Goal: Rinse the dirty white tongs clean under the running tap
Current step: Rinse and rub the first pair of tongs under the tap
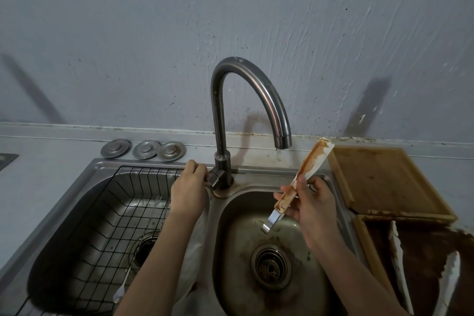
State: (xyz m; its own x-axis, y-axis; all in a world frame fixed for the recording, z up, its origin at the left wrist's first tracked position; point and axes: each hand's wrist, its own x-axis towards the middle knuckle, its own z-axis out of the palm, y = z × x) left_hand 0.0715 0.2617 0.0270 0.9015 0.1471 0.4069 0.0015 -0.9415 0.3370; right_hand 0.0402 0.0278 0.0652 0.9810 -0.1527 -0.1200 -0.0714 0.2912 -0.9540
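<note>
Head view, items as we find them. Item one: white tongs [302, 182], smeared with brown sauce along the blade and handle, metal hinge end pointing down, held tilted above the right basin [230, 251] of a steel double sink. Their upper tip sits just right of and near the tap spout [282, 140]; we see only a small drip at the spout mouth, apart from the tongs. Item two: right hand [307, 205], fingers [282, 196] and thumb curled round the tongs' handle, gripping it. Item three: left hand [189, 182], fingers bent around the tap lever [213, 178] at the base of the curved steel tap, gripping it.

Item four: right basin, stained, with a round drain strainer [271, 267] at its bottom. Item five: left basin holding a black wire rack [102, 226]; a fork [156, 202] and a long spoon [123, 287] lie in it. Item six: three round metal sink plugs [143, 149] in a row on the bench [51, 149] behind the left basin. Item seven: wooden cutting board [384, 179] on the bench, just right of the sink. Item eight: a tray [364, 238] nearer us, coated in brown sauce, with two more white utensils [451, 279] lying in it. Item nine: grey wall [230, 20] behind, marked with dark specks near the bench edge.
</note>
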